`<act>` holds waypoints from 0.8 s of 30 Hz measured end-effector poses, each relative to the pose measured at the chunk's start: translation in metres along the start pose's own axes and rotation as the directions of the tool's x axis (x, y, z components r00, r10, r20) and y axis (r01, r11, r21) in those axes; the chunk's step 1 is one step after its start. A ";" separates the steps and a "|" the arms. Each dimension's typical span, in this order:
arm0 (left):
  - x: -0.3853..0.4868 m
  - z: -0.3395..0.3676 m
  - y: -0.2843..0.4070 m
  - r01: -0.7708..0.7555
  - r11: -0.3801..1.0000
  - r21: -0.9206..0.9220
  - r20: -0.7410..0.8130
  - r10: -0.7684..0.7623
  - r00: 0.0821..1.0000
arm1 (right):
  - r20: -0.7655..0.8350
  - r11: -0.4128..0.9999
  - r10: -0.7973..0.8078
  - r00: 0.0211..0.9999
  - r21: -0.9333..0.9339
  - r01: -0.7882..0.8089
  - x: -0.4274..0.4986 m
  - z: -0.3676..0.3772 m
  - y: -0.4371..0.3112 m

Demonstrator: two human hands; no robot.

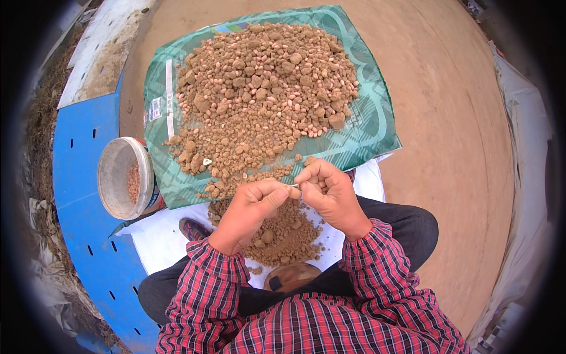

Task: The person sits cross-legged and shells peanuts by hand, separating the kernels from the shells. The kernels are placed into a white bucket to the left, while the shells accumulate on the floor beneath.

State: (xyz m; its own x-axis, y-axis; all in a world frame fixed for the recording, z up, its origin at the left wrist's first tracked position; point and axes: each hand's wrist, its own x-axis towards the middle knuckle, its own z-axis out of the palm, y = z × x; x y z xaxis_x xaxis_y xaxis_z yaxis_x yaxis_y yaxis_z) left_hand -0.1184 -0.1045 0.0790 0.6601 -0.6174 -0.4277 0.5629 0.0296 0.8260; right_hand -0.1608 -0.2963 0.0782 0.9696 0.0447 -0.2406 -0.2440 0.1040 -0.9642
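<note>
My left hand (261, 203) and my right hand (329, 194) meet fingertip to fingertip above the near edge of a green patterned sheet (371, 119). Between them they pinch a small thin whitish piece (295, 185), too small to name for sure. Beyond my hands a broad heap of brown soil clods (247, 71) covers the sheet, with many pink peanut kernels (315, 132) mixed in. Below my hands, a second pile of crumbled soil (283, 239) lies on a white sheet (154, 243) between my legs.
A white plastic bucket (116, 177) with pink kernels inside stands left of the green sheet, beside blue slotted panels (88, 172). Bare brown ground (442, 110) extends to the right, bordered by pale plastic sheeting (526, 119). A rounded brown object (294, 275) sits close to my lap.
</note>
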 end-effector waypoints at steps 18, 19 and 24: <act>0.010 -0.001 -0.012 0.143 0.945 -0.296 0.055 -0.133 0.990 | 0.073 0.804 -0.288 0.955 -0.522 0.283 -0.002 -0.005 -0.011; 0.012 0.000 -0.014 0.159 0.943 -0.292 0.050 -0.151 0.987 | 0.066 0.804 -0.280 0.958 -0.529 0.272 -0.002 -0.004 -0.011; 0.020 0.007 -0.024 0.225 0.837 -0.499 0.053 -0.229 0.972 | 0.095 0.763 -0.230 0.969 -0.601 0.240 -0.003 -0.004 -0.012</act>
State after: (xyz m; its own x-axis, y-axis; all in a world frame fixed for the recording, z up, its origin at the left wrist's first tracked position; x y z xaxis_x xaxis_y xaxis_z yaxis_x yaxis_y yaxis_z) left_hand -0.1226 -0.1232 0.0531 0.4862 -0.6486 -0.5856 0.8676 0.2785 0.4119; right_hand -0.1610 -0.3013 0.0898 0.9935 0.1138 -0.0006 0.0575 -0.5068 -0.8601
